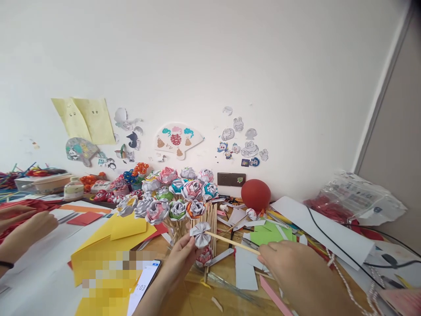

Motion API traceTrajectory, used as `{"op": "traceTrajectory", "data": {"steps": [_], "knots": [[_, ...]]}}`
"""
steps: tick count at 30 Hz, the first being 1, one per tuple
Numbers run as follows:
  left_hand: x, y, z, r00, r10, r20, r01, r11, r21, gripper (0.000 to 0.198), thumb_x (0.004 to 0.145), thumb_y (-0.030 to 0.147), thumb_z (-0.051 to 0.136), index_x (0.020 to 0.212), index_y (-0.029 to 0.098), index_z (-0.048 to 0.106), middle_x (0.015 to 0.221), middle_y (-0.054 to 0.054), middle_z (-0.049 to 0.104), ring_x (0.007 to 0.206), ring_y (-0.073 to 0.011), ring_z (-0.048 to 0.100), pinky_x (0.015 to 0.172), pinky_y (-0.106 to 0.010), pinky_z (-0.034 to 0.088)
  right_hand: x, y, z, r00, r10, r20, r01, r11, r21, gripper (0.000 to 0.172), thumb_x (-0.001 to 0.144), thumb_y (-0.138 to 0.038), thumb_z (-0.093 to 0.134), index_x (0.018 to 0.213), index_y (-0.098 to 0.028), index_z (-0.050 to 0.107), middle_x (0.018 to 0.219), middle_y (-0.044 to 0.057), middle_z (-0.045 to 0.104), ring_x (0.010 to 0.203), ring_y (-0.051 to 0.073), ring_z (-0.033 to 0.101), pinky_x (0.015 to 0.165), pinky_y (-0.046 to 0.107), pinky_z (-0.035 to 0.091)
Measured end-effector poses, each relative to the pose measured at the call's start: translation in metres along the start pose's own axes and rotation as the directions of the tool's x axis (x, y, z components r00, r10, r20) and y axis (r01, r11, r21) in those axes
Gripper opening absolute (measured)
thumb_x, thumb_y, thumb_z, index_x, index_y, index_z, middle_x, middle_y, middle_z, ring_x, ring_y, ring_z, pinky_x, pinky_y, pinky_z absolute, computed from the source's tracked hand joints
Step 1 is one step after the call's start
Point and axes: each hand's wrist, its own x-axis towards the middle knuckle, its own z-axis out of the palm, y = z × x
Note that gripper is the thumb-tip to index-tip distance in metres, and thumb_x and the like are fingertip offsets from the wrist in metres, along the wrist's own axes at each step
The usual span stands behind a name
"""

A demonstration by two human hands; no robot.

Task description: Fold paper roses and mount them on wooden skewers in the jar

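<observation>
Between the thumb and fingers of my left hand [183,253] is a white folded paper flower [200,236], its pleated underside towards me. My right hand [289,265] pinches a thin wooden stick [234,242], whose far end meets the middle of the flower; how deep it goes in I cannot tell. Just below hangs or lies a pink and white paper flower [204,256], partly hidden. Behind my left hand a bunch of coloured paper flowers [177,188] stands on sticks, beside a bundle of upright bare sticks [210,215].
At the far left are a co-worker's hands [28,230]. Yellow paper [98,245] and a phone [144,285] lie left of my arm. A red balloon [255,195], green paper [271,235] and white scraps lie to the right. Black cables [338,239] cross the right side.
</observation>
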Motion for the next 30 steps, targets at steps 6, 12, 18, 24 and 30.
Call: {"op": "traceTrajectory", "data": {"steps": [6,12,18,24,30], "knots": [[0.002,-0.007,0.010,0.998,-0.044,0.052,0.049,0.994,-0.093,0.031,0.069,0.038,0.068,0.088,0.015,0.064,0.085,-0.007,0.063,0.079,-0.0186,0.058,0.075,-0.033,0.046,-0.004,0.008,-0.014,0.997,-0.066,-0.037,0.064,0.996,-0.063,0.021,0.072,-0.008,0.046,0.055,-0.020,0.042,0.047,-0.001,0.046,0.043,0.012,0.041,0.046,0.027,0.020],[0.004,-0.015,0.022,0.999,-0.015,-0.049,0.012,0.998,-0.057,0.030,0.064,0.040,0.071,0.074,0.017,0.056,0.062,0.004,0.049,0.054,-0.0083,0.045,0.054,-0.022,0.038,0.002,-0.003,-0.010,0.992,-0.108,-0.065,0.102,0.990,-0.097,0.024,0.076,-0.008,0.043,0.055,-0.019,0.040,0.044,-0.003,0.042,0.040,0.011,0.038,0.045,0.026,0.019],[-0.006,-0.001,0.029,1.000,-0.017,0.009,0.017,1.000,-0.012,0.026,0.070,0.038,0.065,0.067,0.016,0.050,0.058,0.004,0.046,0.053,-0.0090,0.044,0.054,-0.023,0.035,0.004,0.006,-0.006,0.997,-0.081,-0.006,0.080,0.995,-0.060,0.027,0.080,-0.015,0.042,0.053,-0.019,0.042,0.044,-0.003,0.045,0.038,0.010,0.037,0.044,0.026,0.014],[-0.008,0.001,0.031,0.999,-0.028,-0.019,0.029,0.999,0.036,0.019,0.067,0.029,0.065,0.066,0.016,0.051,0.058,0.004,0.049,0.055,-0.0105,0.046,0.055,-0.024,0.035,0.009,0.021,-0.003,0.994,-0.009,0.111,0.015,0.998,-0.060,0.031,0.084,-0.015,0.040,0.055,-0.020,0.050,0.049,-0.001,0.056,0.041,0.012,0.047,0.043,0.025,0.014],[-0.005,0.000,0.029,0.998,-0.033,-0.047,0.035,0.999,0.040,0.019,0.064,0.027,0.066,0.066,0.016,0.050,0.056,0.005,0.047,0.052,-0.0097,0.045,0.052,-0.024,0.034,0.001,0.018,0.003,0.970,0.027,0.243,0.002,0.993,-0.121,0.025,0.076,-0.010,0.045,0.054,-0.020,0.049,0.047,-0.001,0.055,0.039,0.014,0.047,0.043,0.027,0.010]]}}
